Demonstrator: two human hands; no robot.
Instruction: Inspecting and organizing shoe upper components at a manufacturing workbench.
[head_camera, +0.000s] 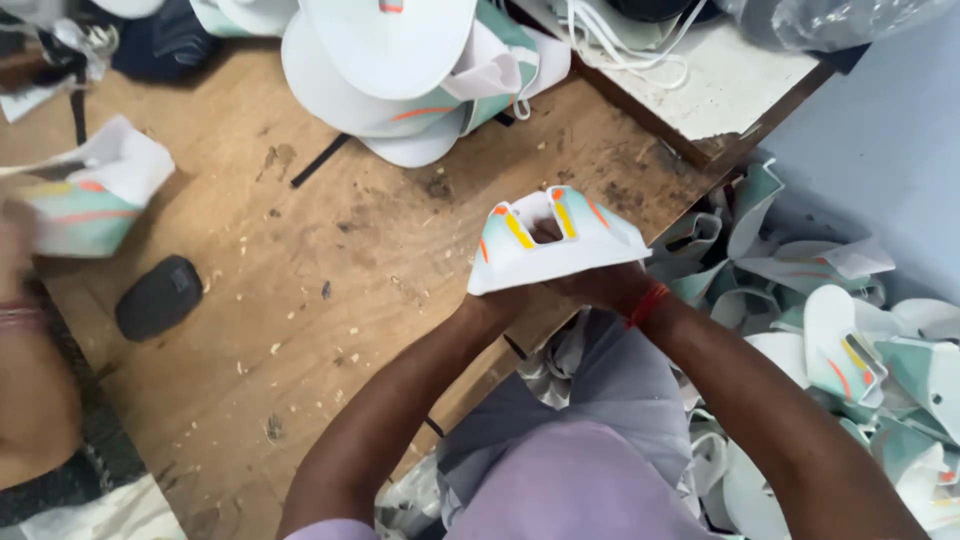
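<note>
Both my hands hold one white and teal shoe-upper piece (540, 250) with yellow and orange stripes, over the front edge of a wooden table (330, 250). My left hand (490, 305) grips it from below on the left and is mostly hidden under the piece. My right hand (595, 285), with a red thread at the wrist, grips it from below on the right, a finger showing through the piece's opening.
A stack of similar white and teal pieces (400, 70) lies at the table's far side. Many more pieces (850, 330) are heaped on the floor at right. A black pad (158, 297) sits on the table. Another person's hand at far left holds a similar piece (95, 195).
</note>
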